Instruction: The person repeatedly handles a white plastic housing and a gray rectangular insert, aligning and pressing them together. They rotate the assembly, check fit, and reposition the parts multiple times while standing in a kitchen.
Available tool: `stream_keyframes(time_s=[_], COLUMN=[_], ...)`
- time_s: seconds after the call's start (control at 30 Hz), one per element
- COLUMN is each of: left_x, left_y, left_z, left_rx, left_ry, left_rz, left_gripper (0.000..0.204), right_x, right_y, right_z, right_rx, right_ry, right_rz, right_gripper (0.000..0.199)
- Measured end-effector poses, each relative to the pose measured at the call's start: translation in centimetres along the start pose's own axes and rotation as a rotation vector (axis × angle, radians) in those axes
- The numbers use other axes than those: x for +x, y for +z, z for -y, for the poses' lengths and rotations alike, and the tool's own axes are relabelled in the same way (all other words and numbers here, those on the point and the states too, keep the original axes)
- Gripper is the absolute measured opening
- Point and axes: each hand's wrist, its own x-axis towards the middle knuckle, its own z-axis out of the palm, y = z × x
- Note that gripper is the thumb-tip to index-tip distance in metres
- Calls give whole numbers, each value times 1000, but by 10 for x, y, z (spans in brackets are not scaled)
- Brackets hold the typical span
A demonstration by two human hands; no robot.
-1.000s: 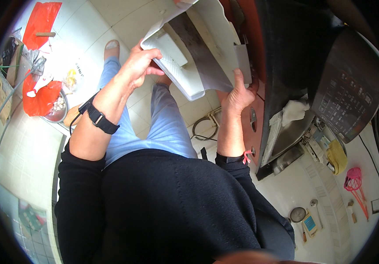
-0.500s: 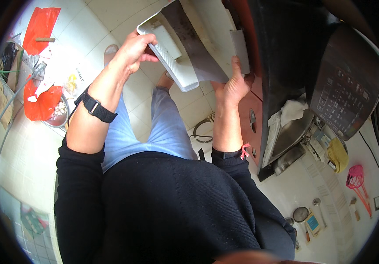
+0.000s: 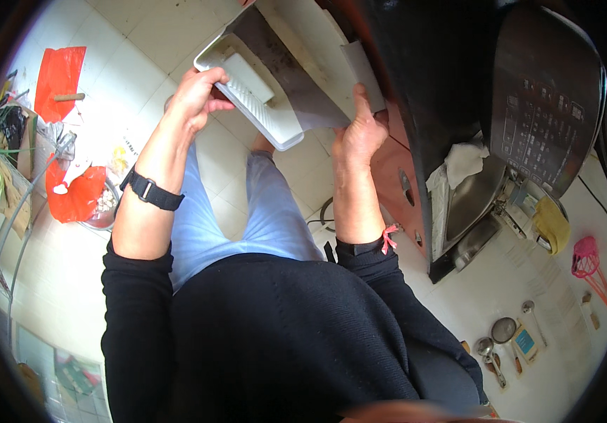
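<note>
A long white plastic tray-like drawer (image 3: 283,132) hangs tilted in front of me, its pale rim toward my left. Inside it lie a white block (image 3: 249,78) and a ribbed surface, and a dark grey stained band (image 3: 282,53) crosses it. My left hand (image 3: 201,97) grips the near-left rim, thumb on top and fingers curled at the edge. At the drawer's other side my right hand (image 3: 362,134) is closed around its grey edge with the thumb raised; the fingertips are hidden behind. Whether the drawer is fully loose from anything beyond it, I cannot tell.
On the right stands a red-fronted cabinet (image 3: 409,185) with a steel sink (image 3: 469,204) and a dark panel (image 3: 546,106). Ladles and a strainer (image 3: 503,330) hang at the lower right. Red plastic bags (image 3: 74,194) and a bowl (image 3: 106,208) lie on the left.
My view has shifted a little, so the surroundings sit differently. Both hands and the drawer have moved slightly left in the picture, and the grip on each side stays the same.
</note>
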Motion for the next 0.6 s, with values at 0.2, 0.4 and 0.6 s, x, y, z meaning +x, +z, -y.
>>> stream_keyframes(time_s=[0.2, 0.4, 0.6], left_x=[3, 8, 19], left_y=[-8, -13, -27], left_z=[-8, -15, -3], left_rx=[-27, -38, -43], left_ry=[17, -15, -76], left_rz=[30, 49, 70], left_gripper=[15, 16, 17], right_x=[-9, -11, -11], right_y=[11, 17, 8], right_z=[0, 5, 1], right_rx=[-68, -43, 152], right_ry=[15, -9, 93], right_rz=[-146, -194, -138], right_gripper=[42, 40, 36])
